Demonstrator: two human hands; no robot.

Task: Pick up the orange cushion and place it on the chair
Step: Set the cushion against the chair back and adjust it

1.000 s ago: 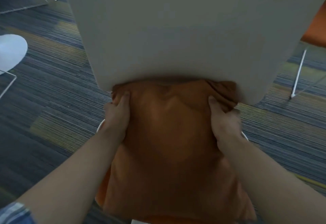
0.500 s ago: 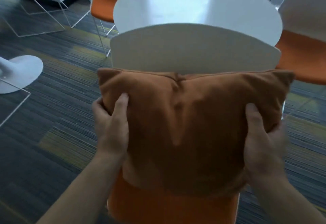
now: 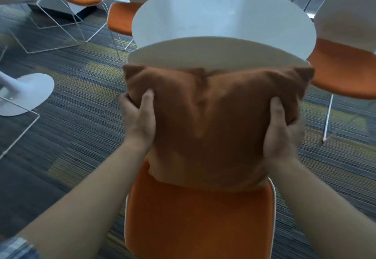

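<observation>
Over the seat of the chair, the orange cushion is standing up tall, leaning near the white chair back. The left hand and the right hand are squeezing its two sides, thumbs in front, probably to keep the soft thing straight while it is going down. The other fingers are hiding behind it. I cannot tell if its bottom edge is touching the seat. The picture is looking a bit blurry.

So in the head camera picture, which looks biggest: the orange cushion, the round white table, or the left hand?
1. Orange cushion and round white table: similar, cushion nearer, so unsure.
2. Left hand: smallest.
</observation>
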